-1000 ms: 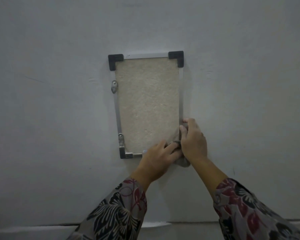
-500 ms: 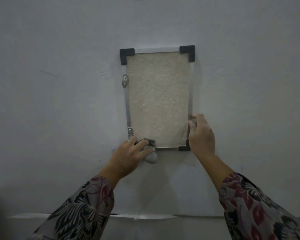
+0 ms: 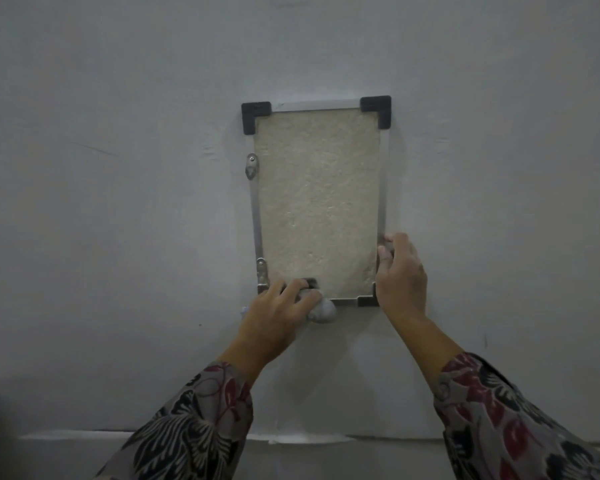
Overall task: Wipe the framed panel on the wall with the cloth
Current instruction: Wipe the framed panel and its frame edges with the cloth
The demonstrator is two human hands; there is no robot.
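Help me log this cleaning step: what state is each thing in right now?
framed panel: hung upright on the wall, held at its lower right edge.
cloth: bunched, pressed on the bottom frame near the left corner.
left hand: grips the cloth.
right hand: grips the panel's right edge.

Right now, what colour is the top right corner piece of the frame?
The top right corner piece is black; the head view shows it best.

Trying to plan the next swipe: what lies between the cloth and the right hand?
In the head view, only the framed panel's bare bottom rail and lower-right corner piece lie between the cloth and the right hand.
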